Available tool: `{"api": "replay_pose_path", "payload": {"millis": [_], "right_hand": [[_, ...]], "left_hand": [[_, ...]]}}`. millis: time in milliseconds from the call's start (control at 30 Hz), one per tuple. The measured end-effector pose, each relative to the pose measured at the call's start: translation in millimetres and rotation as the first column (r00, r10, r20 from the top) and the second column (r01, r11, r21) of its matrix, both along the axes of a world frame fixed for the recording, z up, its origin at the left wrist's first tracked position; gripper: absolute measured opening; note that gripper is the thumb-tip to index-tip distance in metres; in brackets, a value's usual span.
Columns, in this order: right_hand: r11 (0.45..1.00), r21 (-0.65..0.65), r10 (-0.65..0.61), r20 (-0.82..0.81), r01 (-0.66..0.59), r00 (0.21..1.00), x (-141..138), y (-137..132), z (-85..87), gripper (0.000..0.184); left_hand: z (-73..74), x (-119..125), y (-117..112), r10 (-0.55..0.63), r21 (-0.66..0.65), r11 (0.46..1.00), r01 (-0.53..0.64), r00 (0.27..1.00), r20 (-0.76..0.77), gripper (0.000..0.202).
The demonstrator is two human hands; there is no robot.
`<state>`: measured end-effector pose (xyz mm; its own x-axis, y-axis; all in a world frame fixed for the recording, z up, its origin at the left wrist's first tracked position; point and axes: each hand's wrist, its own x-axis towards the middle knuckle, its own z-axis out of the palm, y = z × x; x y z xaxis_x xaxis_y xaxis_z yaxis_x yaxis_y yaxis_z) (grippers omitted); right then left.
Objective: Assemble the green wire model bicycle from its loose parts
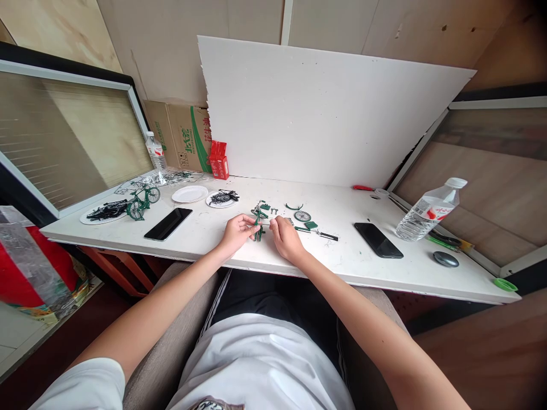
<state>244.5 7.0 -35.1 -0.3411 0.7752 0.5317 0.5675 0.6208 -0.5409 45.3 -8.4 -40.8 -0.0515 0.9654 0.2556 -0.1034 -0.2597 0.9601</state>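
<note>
My left hand (237,230) and my right hand (285,236) meet at the near middle of the white table (205,236). Both pinch a small green model bicycle frame (258,223) that rests between their fingertips. Just beyond lie loose green parts: a small spoked wheel (302,216), a curved mudguard (294,206), a green block (311,225) and a thin black-handled tool (327,234). A finished green model bicycle (142,201) stands at the far left.
Two black phones lie flat, one left (168,223) and one right (378,239). White plates hold black parts (222,198) (102,212); one plate (190,194) is bare. A water bottle (429,212) lies at the right, another bottle (154,150) and a red box (219,160) at the back.
</note>
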Motion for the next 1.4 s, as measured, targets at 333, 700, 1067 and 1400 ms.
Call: {"api": "replay_pose_path", "payload": {"millis": [333,700,1067,1400], "right_hand": [[0.996,0.055,0.067,-0.058,-0.064,0.996,1.6,6.6,-3.0,0.024],[0.986,0.051,0.162,-0.15,-0.156,0.975,1.4,5.7,-2.9,0.015],[0.996,0.059,0.075,-0.047,-0.072,0.996,1.3,8.5,-3.8,0.032],[0.983,0.125,0.145,-0.101,-0.132,0.984,1.8,4.4,0.6,0.018]], "left_hand": [[0.4,-1.5,-0.3,0.007,-0.006,1.0,-0.007,1.0,-0.009,0.047],[-0.9,-1.4,0.8,0.006,-0.004,1.0,-0.006,1.0,-0.01,0.048],[-0.1,-1.0,-1.6,-0.002,-0.008,1.0,0.002,1.0,-0.027,0.046],[2.7,0.0,-3.3,-0.002,-0.018,1.0,0.001,0.999,-0.048,0.047]]}}
